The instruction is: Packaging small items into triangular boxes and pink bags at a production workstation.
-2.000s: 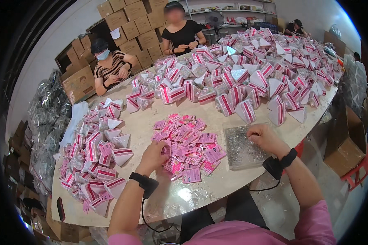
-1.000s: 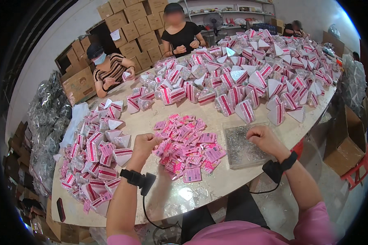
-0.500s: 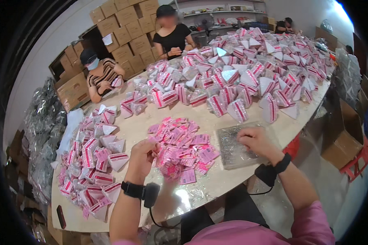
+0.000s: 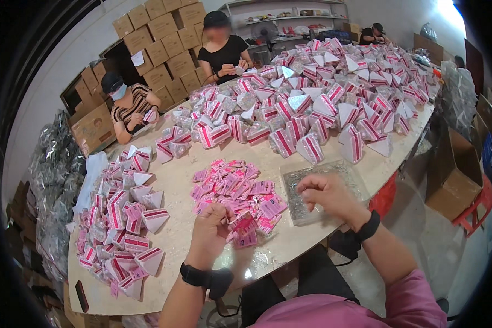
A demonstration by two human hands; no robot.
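My left hand [image 4: 210, 232] is closed in a pinch at the near-left edge of a pile of small pink printed cards [image 4: 232, 183]. A tilted pink card [image 4: 242, 223] extends from its fingertips over the pile. My right hand [image 4: 327, 195] hovers over a shallow clear plastic box [image 4: 311, 220] that contains many thin, shiny metallic pieces, too fine to name. Its fingers are curled, with thumb and forefinger close together; anything between them is too small to make out. Both wrists wear black straps with small dark modules.
Bagged white-and-pink wedge-shaped items form a heap [image 4: 115, 229] at left and a larger heap [image 4: 333, 104] across the far table [image 4: 175, 177]. Two people work at the far left side, another at the far right. An open carton [image 4: 454, 175] and red stool [image 4: 475, 210] stand at right.
My left hand has moved nearer and slightly right, along the card pile. My right hand has shifted slightly left and lower over the box. The view has tilted a little.
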